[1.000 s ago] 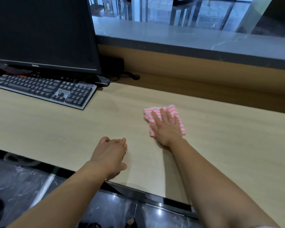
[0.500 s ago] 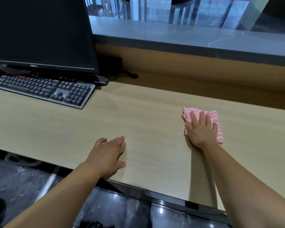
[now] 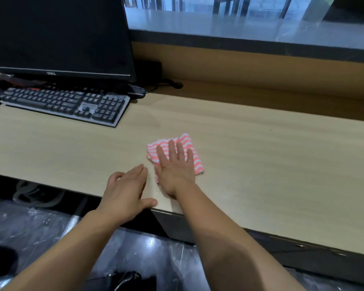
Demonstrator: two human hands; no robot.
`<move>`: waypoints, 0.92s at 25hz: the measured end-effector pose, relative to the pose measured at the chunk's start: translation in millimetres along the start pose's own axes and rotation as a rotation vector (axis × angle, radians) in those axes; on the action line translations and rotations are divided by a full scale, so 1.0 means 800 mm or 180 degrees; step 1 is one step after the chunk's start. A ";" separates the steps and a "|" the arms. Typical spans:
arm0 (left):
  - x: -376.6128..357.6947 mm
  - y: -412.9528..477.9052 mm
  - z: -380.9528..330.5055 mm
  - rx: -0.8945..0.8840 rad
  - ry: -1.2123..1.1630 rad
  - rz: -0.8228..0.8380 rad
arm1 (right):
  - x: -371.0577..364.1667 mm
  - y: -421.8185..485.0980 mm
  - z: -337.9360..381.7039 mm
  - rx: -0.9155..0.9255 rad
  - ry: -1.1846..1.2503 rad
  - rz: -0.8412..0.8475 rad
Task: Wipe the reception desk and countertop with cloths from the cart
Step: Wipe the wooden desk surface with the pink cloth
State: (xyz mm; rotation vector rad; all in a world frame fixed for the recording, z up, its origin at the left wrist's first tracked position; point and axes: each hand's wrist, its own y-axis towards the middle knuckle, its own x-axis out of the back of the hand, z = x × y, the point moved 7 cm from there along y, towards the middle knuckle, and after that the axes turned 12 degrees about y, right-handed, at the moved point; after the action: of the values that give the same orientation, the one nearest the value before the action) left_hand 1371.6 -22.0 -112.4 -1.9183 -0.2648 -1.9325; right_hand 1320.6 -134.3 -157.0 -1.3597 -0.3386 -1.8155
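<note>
Right hand [image 3: 176, 171] spread flat on striped cloth [image 3: 190, 142], left hand [image 3: 124, 190] relaxed on desk [image 3: 261, 164]; keyboard [image 3: 65, 103], monitor [image 3: 57, 32] well left.

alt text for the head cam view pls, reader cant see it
A person's right hand presses flat on a folded pink-and-white striped cloth on a light wooden desk, while the left hand rests beside it near the front edge. A dark monitor and keyboard sit at the left, a raised grey countertop behind.
</note>
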 end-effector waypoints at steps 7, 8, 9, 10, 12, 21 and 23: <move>0.004 -0.012 -0.030 -0.0216 0.0155 0.0026 | -0.002 -0.041 -0.013 0.0124 0.0044 0.0071; 0.004 -0.010 -0.035 -0.0240 0.0234 0.0078 | 0.003 -0.049 -0.031 0.0023 0.0056 0.0030; 0.004 -0.009 -0.039 -0.0267 0.0282 0.0115 | 0.009 -0.058 -0.053 -0.0095 0.0068 -0.0028; 0.005 -0.008 -0.044 -0.0294 0.0288 0.0129 | 0.017 -0.068 -0.077 -0.0229 0.0090 -0.0098; 0.008 -0.007 -0.053 -0.0376 0.0220 0.0158 | 0.034 -0.090 -0.128 -0.0534 0.0131 -0.0262; 0.002 -0.017 -0.043 -0.0482 -0.0034 0.0095 | 0.047 -0.139 -0.190 -0.1724 0.0439 -0.0610; -0.003 -0.020 -0.033 -0.0448 -0.0065 0.0066 | 0.030 -0.125 -0.139 -0.1541 0.0398 -0.0589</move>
State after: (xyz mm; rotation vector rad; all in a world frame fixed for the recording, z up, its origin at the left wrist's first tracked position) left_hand 1340.8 -18.4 -113.2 -2.0218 -0.1169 -1.9660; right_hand 1170.1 -153.5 -153.2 -1.5648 0.0524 -2.2219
